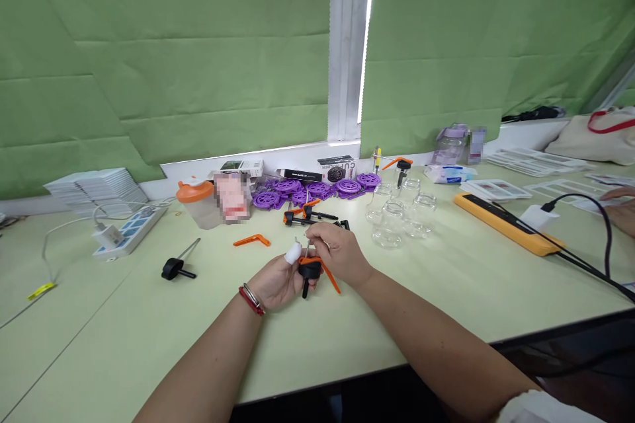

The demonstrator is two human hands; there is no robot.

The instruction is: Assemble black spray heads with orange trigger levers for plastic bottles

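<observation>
Near the table's front, my left hand (282,284) is closed around a black round part with a stubby handle (310,269); a white cover wraps its thumb. An orange bent lever (331,276) lies across that part's top, pointing down to the right. Above it, my right hand (340,251) pinches the thin metal rod (307,248) rising from the part; its fingertips partly hide the rod's top. To the left lies a similar black part with a metal rod (173,269). A loose orange lever (252,239) rests beyond my left hand.
Behind my hands are black-and-orange assemblies (297,217), purple discs (292,192) and a cup holder box (337,170). Several clear glass vessels (393,218) stand to the right. An orange-lidded cup (193,193) and power strip (131,231) are left; another person's hand (620,208) is far right.
</observation>
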